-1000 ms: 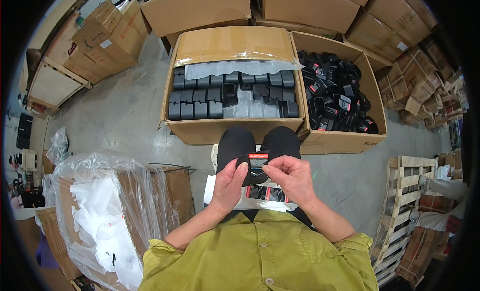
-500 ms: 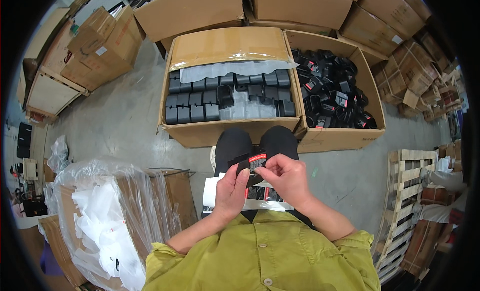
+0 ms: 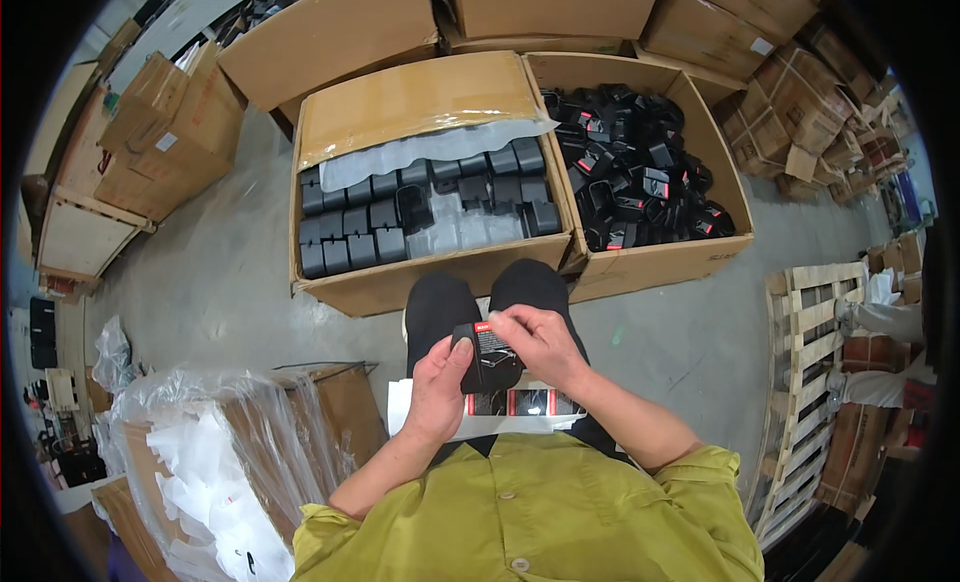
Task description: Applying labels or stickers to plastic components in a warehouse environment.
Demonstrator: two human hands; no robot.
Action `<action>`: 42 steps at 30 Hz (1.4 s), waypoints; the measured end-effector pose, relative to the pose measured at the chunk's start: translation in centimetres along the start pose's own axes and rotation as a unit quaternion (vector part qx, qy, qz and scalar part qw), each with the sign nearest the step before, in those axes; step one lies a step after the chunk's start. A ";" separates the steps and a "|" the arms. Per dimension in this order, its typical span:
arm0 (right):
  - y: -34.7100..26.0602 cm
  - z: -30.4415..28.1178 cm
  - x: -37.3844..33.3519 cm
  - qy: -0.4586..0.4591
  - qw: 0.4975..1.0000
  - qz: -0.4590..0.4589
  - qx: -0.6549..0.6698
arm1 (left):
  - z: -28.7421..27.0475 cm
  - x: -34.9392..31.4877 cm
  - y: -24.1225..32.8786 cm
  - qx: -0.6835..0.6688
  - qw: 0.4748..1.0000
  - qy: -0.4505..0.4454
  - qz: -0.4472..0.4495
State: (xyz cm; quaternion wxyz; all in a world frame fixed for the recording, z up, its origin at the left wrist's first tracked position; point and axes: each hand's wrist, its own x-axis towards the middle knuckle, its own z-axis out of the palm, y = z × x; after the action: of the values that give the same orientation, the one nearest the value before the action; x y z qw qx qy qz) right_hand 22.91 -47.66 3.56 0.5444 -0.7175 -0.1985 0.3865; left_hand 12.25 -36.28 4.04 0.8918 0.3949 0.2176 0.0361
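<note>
The person wears a green shirt [image 3: 520, 512], on the near side of the row box [image 3: 370, 294], a big brown box with black parts in neat rows. White paper [image 3: 400, 407] lies on the lap, also on the near side of the row box, with red and black stickers [image 3: 488, 404] on it. Just past the paper, the left hand [image 3: 437, 382] holds a black part [image 3: 466, 372], so the part is a little nearer than the row box. The left thumb presses on its front; the other fingers are mostly hidden. The right hand [image 3: 540, 344] has its thumb and bent fingers close together, touching the top right of a label [image 3: 492, 350] on the part. I cannot tell if they pinch the label or only push it. Black pants [image 3: 440, 302] cover the knees, right in front of the row box.

A box in clear plastic [image 3: 330, 422], with white sheets [image 3: 210, 482] in it, is nearer than the row box and to its left. A wooden pallet [image 3: 815, 327] stands nearer than the row box and to its right. Right beside the row box, on its right, another open box [image 3: 660, 270] holds a messy pile of black parts [image 3: 640, 172]. Behind the row box are more big brown boxes [image 3: 550, 12].
</note>
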 end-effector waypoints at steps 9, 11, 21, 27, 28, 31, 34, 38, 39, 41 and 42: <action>0.7 -8.3 5.4 0.258 0.926 0.076 0.266 | -2.6 0.8 0.8 0.256 0.949 0.096 0.156; 1.6 -14.0 7.8 0.322 0.851 -0.037 0.414 | -4.9 -0.1 1.3 0.295 0.936 0.122 0.147; 2.9 -4.8 1.4 -0.094 0.994 -0.053 -0.015 | -8.9 -4.7 0.5 0.310 0.922 0.212 0.092; 3.3 1.9 -1.0 -0.118 0.911 -0.145 -0.368 | -9.1 -5.2 1.0 0.349 0.908 0.198 0.119; 3.9 2.0 -0.8 -0.141 0.920 -0.130 -0.341 | -9.0 -5.4 1.0 0.347 0.908 0.198 0.128; 3.6 1.6 -0.9 -0.151 0.945 -0.082 -0.277 | -8.9 -5.9 1.2 0.346 0.905 0.202 0.141; 2.7 1.3 -1.1 -0.114 0.969 -0.061 -0.212 | -8.0 -6.4 1.8 0.367 0.893 0.204 0.161; 4.7 1.2 -1.2 -0.091 0.936 -0.181 -0.289 | -7.0 -6.7 2.2 0.415 0.861 0.198 0.216; 4.9 1.4 -1.4 -0.060 0.918 -0.239 -0.312 | -7.0 -6.6 2.2 0.414 0.861 0.199 0.217; 3.4 1.9 -2.0 -0.045 0.890 -0.302 -0.338 | -7.1 -6.8 2.2 0.411 0.862 0.198 0.219; 2.9 2.1 -2.4 -0.028 0.858 -0.363 -0.362 | -7.2 -6.9 2.1 0.411 0.861 0.201 0.220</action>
State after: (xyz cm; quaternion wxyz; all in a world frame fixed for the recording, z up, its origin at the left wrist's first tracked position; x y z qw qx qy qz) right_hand 19.40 -48.93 1.46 0.3425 -0.7301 -0.5855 0.0823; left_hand 3.24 -31.47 3.75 0.5541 0.7477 0.2949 0.2168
